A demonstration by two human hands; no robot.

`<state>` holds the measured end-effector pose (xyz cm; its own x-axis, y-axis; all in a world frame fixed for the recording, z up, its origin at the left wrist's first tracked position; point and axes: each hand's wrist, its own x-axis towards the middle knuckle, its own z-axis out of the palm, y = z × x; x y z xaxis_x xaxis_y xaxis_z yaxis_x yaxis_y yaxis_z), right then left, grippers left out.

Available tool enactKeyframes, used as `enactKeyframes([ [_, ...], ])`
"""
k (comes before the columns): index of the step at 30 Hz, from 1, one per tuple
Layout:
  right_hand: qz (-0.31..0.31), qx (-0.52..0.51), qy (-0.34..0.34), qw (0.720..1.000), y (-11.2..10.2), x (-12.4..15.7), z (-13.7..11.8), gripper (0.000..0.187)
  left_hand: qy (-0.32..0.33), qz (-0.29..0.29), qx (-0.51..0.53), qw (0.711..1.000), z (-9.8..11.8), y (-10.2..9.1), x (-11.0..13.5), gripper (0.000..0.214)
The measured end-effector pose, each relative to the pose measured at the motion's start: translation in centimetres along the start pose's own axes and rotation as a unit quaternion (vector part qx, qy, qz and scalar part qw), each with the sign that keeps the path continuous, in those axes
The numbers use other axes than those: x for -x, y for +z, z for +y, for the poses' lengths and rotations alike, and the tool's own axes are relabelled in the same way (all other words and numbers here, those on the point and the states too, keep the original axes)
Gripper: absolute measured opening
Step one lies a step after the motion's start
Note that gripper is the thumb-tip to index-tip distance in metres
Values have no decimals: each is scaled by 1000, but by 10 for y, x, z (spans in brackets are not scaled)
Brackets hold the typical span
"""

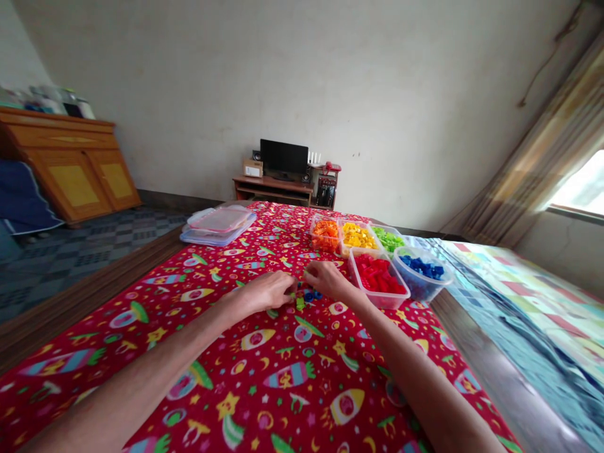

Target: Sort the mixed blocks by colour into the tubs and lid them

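My left hand and my right hand rest close together on a red rocket-print tablecloth. Between them lie a few small blue and green bricks. The fingers of both hands curl inward in a pinch near those bricks; what they hold is too small to make out. To the right stand clear tubs of sorted bricks: red, blue, orange, yellow and green.
A stack of clear plastic lids lies at the table's far left. Beyond the table are a low desk with a monitor, a wooden cabinet at left, and a curtained window at right. A patterned surface adjoins the table's right edge.
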<state>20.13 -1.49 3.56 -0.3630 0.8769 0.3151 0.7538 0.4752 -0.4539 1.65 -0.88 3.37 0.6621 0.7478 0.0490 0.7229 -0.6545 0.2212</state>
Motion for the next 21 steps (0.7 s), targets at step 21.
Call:
enactKeyframes([
  [21, -61, 128, 97, 985, -24, 11, 10, 16, 62, 35, -33, 997, 17, 12, 1, 11],
])
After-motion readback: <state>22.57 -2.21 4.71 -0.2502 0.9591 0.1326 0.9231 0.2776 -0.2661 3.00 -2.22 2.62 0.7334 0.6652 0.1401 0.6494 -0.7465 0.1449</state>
